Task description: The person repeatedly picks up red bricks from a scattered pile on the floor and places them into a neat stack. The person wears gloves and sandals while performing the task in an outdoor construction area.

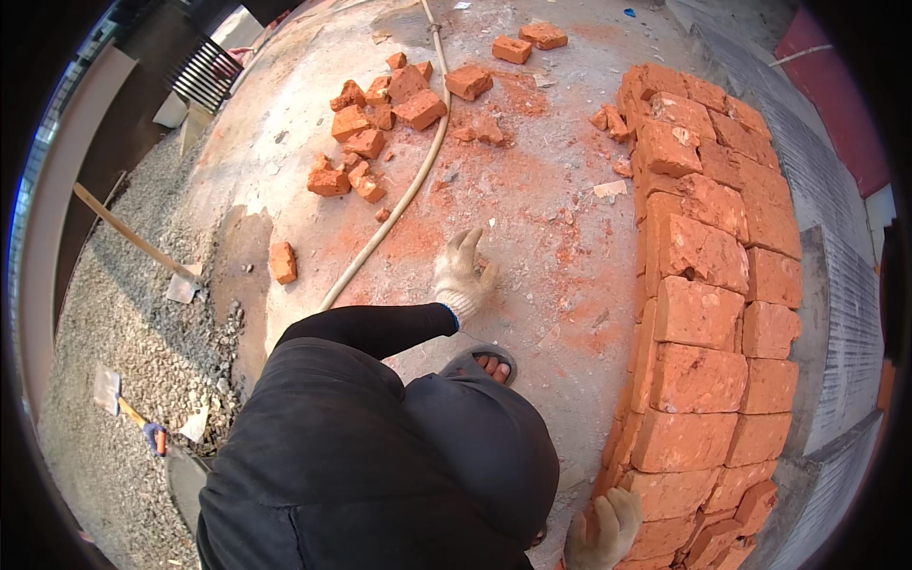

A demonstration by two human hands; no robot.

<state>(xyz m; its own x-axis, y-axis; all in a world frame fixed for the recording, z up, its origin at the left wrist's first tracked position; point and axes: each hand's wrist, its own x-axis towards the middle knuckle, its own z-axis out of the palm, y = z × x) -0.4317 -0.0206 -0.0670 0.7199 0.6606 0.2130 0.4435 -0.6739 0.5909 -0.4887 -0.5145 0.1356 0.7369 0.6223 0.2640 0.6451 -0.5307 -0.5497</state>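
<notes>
My left hand [464, 274], in a white knit glove with a blue cuff edge, is over the dusty concrete floor, its fingers apart and nothing in them. At the bottom right my right hand [605, 529], gloved alike, is at the near left side of a long stack of red clay bricks [698, 377]. Its fingertips are by the stack's edge; whether they grip a brick cannot be told, as its underside is hidden. Ahead of my left hand lies a loose pile of broken bricks [365, 142]. A single brick piece [283, 262] lies to the left.
A pale hose [385, 226] curves across the floor beside the broken bricks. Gravel [142, 320] covers the left, with a wooden-handled tool [135, 231] and a shovel [125, 407] on it. Corrugated grey slabs [851, 335] lie right of the stack. My sandalled foot [495, 365] is below my left hand.
</notes>
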